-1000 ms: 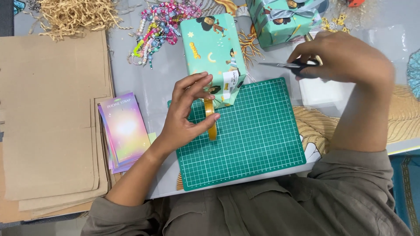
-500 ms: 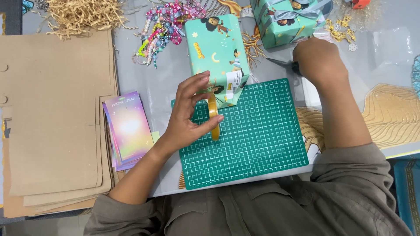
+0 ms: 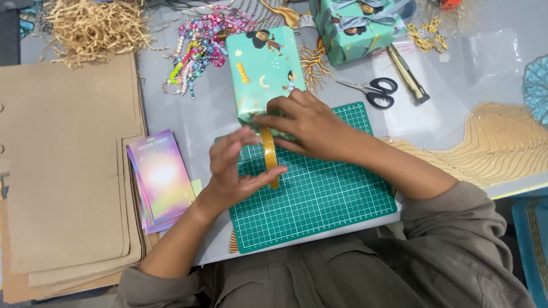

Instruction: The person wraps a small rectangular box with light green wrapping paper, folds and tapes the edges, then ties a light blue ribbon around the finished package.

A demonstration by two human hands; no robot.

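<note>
A long box wrapped in teal cartoon-print paper [image 3: 264, 68] lies with its near end on the green cutting mat [image 3: 319, 199]. My left hand [image 3: 234, 171] holds a roll of yellow tape [image 3: 269, 155] upright on the mat, thumb and fingers around it. My right hand [image 3: 305, 122] presses down on the near end of the wrapped box, fingertips at the tape's free end. The box's near flap is hidden under my right hand.
Black scissors [image 3: 372, 91] and a dark cutter [image 3: 408, 74] lie right of the box. A second wrapped box with a grey bow [image 3: 354, 25] stands behind. Colourful beads [image 3: 200, 40], paper shred [image 3: 97, 25], brown card sheets [image 3: 63, 159] and pastel cards [image 3: 162, 177] lie left.
My right hand put the scissors down on the table at the right and came back onto the near end of the box. My left hand kept the tape roll on the mat.
</note>
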